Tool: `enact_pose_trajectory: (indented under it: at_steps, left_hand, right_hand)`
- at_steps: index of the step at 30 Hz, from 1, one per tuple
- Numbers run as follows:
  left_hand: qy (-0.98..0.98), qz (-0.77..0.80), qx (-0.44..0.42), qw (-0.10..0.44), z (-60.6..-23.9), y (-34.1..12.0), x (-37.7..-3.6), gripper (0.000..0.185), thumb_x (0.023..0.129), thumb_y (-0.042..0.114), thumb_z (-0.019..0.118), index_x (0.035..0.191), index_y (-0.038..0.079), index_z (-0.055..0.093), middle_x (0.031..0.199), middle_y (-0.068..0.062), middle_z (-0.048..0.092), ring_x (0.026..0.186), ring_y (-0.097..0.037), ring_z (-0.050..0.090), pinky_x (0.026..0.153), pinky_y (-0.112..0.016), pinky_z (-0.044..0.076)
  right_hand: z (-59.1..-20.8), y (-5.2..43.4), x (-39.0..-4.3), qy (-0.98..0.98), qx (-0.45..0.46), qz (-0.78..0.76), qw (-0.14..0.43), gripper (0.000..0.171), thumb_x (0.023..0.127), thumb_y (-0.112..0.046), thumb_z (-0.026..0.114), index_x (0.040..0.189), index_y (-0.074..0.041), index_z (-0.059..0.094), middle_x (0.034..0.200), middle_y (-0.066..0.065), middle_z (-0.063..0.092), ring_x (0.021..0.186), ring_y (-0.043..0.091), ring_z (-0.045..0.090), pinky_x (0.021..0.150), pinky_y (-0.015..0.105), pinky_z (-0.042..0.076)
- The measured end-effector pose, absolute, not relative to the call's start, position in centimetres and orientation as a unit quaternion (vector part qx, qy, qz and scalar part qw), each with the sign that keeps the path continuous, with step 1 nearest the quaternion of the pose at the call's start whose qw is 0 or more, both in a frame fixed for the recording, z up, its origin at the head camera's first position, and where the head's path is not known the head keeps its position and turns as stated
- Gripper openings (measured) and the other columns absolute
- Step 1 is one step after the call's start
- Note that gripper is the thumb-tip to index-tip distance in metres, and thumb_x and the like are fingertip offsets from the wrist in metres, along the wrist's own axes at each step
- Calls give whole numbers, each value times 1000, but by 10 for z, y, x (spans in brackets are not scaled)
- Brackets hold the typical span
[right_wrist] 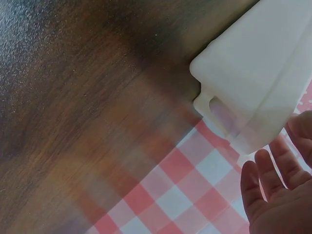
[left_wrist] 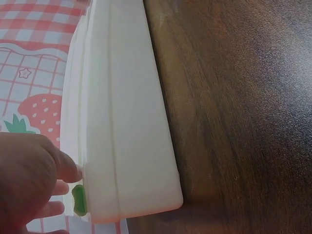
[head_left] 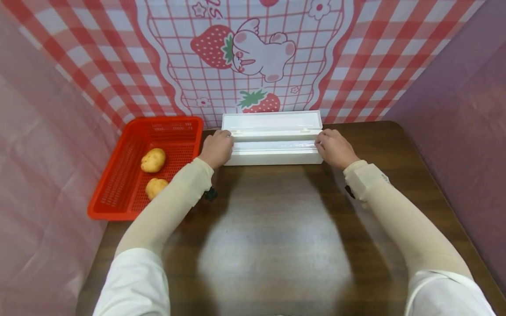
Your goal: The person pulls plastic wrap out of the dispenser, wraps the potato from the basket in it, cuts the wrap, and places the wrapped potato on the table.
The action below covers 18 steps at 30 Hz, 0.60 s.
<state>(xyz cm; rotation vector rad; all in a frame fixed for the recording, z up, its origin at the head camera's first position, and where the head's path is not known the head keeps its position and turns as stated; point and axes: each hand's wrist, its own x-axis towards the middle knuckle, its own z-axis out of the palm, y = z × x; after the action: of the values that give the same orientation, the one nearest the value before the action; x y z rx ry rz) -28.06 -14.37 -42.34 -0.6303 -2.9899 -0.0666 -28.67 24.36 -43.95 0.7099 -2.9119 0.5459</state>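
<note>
A long white cling film dispenser (head_left: 276, 158) lies across the back of the table, its lid (head_left: 272, 121) raised toward the cloth behind. Between lid and front wall runs a glossy strip. My left hand (head_left: 218, 149) holds the dispenser's left end; in the left wrist view a fingertip (left_wrist: 73, 173) meets the seam beside a green piece (left_wrist: 79, 200). At the opposite end my right hand (head_left: 336, 148) pinches the edge with thumb and forefinger. Its other fingers (right_wrist: 265, 170) curve loosely below the end in the right wrist view. The hands partly hide both ends.
Left of the dispenser stands a red plastic basket (head_left: 112, 188) with two potatoes (head_left: 153, 160) in it. Behind the dark wooden table (head_left: 276, 228) hangs a red-and-white checked cloth (head_left: 356, 52). Pink cloth (head_left: 43, 175) hangs on the left side, purplish cloth (head_left: 462, 131) on the right.
</note>
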Motion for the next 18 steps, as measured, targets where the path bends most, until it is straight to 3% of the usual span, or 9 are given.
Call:
enact_pose_trajectory:
  at_steps: [7,18]
  left_hand:
    - [-977,-26,-201,70,-426,-146,-280,19,97,8,55,100,3,73,106,-16,66,96,-36,60,66,-51,55]
    - [-980,-25,-177,83,-420,-145,-281,23,101,16,54,106,0,70,108,-17,66,97,-36,61,71,-52,55]
  right_hand:
    - [-440,242,-286,-954,225,188,62,17,97,-9,63,105,4,69,116,22,61,112,39,51,98,54,45]
    - [-435,241,-286,-954,187,223,67,18,100,-11,61,108,2,69,116,21,60,111,38,50,95,56,46]
